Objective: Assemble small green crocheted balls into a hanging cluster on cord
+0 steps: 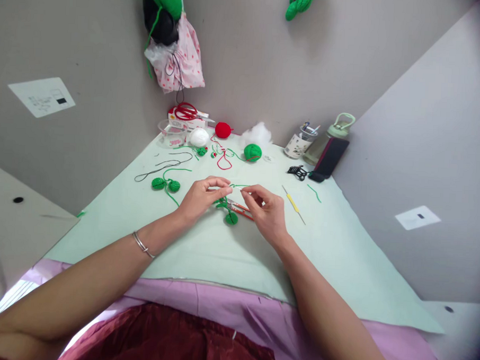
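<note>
Pale green covers the desk [351, 264], widest thing in view. At its far right a green bottle [320, 146] stands behind a leaning dark phone [331, 158], both near the pen cup [297, 146]. Over the middle are the two hands: the left hand [201, 198] has thumb and fingers pinched on green crochet work [221, 202], partly hidden, and the right hand [269, 210] grips a thin pale tool [238, 188], too small to identify, with green yarn between them. Beyond sit a green yarn ball [253, 152], a white ball [199, 138] and a red ball [223, 130]. An orange-and-silver tool [241, 208] lies under the hands, partly covered. Smaller still, one crocheted ball [231, 218] is just below the fingers, two green balls [174, 186] lie left, and right of the hands rests a slim yellow-handled hook [292, 203]
</note>
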The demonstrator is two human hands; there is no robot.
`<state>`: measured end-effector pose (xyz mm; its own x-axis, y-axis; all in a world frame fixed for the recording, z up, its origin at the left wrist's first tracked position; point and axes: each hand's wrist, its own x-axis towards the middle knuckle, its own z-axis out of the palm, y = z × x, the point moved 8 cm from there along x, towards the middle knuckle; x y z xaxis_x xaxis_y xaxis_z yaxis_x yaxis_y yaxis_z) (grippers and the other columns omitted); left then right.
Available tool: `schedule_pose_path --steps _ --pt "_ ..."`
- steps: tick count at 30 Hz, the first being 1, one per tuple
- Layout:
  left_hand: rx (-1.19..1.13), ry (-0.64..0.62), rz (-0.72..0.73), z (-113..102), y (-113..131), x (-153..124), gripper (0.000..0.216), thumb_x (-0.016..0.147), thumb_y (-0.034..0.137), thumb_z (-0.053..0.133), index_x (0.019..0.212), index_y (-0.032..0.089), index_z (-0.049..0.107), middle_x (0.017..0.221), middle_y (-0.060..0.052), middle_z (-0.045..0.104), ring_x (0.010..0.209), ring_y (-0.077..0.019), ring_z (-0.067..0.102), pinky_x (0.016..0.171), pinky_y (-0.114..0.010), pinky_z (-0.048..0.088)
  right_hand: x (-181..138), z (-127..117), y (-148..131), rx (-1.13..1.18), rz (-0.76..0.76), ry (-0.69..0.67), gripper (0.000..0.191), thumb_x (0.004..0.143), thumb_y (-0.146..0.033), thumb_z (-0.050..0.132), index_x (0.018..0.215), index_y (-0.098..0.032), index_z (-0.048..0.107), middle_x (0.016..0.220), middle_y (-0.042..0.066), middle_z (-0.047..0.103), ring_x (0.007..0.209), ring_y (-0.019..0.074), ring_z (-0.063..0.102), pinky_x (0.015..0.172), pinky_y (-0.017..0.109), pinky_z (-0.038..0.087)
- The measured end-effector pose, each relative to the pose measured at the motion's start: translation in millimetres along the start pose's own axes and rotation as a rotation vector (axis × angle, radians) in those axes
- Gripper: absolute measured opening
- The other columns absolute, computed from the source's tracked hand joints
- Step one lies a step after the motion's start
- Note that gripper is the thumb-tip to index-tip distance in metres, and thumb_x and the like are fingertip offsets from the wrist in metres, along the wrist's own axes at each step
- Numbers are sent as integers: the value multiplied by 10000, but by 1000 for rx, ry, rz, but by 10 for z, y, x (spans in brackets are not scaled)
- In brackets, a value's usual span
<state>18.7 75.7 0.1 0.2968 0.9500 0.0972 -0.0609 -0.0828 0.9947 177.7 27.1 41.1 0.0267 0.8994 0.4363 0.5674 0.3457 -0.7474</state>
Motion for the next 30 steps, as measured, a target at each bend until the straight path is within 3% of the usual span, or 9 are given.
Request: schedule_pose_path --steps 4,11,17,26,30 --pt "-28 -3 -49 13 -61 4 310 718 459 778 891 203 746 1164 -61 681 1005 -217 612 946 -349 413 -15 45 -3 -43 -27 -22 163 873 -270 569 812 -179 690 579 -33 562 492 87 446 509 223 359" --pt "-107 -31 -106 44 -96 -2 263 690 436 799 756 187 744 1220 -81 666 1098 -254 597 1032 -388 361 -37 75 6 -109 -85 -30 170 893 -267 556 846 -192 701 647 -15 639 523 95 493 538 220 383" --pt "-180 -89 -134 112 -124 -15 214 716 398 770 712 194 706 1063 -79 687 1185 -262 550 1053 -386 325 -40 47 -24 -172 -123 6 180 896 -262 543 855 -190 703 633 -9 635 538 102 513 547 217 387" --pt "-168 -115 -129 138 -118 -26 223 738 389 745 782 184 669 847 -15 631 820 -155 560 821 -311 391 -32 54 0 -191 -87 -6 203 906 -293 530 858 -197 703 624 -5 623 547 110 516 535 221 381" --pt "-205 -108 -148 138 -148 -18 295 731 415 763 891 173 711 853 -20 646 786 -141 555 805 -299 397 -36 63 9 -186 -81 -14 194 907 -288 533 863 -198 700 619 -9 612 546 109 513 536 220 379"
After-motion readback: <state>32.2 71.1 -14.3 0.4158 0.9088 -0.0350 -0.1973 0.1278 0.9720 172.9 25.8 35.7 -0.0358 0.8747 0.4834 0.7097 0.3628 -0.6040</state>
